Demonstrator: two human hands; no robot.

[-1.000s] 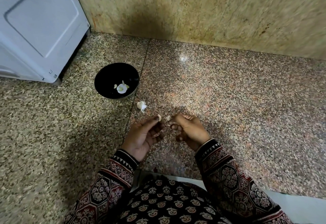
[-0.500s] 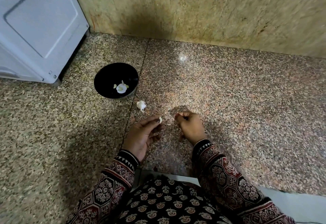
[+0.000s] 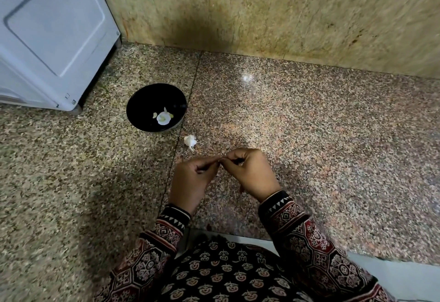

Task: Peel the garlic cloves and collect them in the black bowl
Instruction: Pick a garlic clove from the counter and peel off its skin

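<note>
Speckled granite floor against a tan stone wall. Left hand and right hand meeting just above it, fingertips curled in and pinching tight, presumably on a garlic clove, hidden in there tbh. Black bowl nearby holding a few pale bits, unpeeled garlic piece just beside it. Probably light, firm, slick once bare, with brittle papery skin. Best nipped at the tip.

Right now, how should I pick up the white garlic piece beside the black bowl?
Probably pinch the garlic piece by its plump body, not the thin tail pointing toward you. Come from above, near side: it lies on the stone surface and the black bowl stands close behind.
</note>
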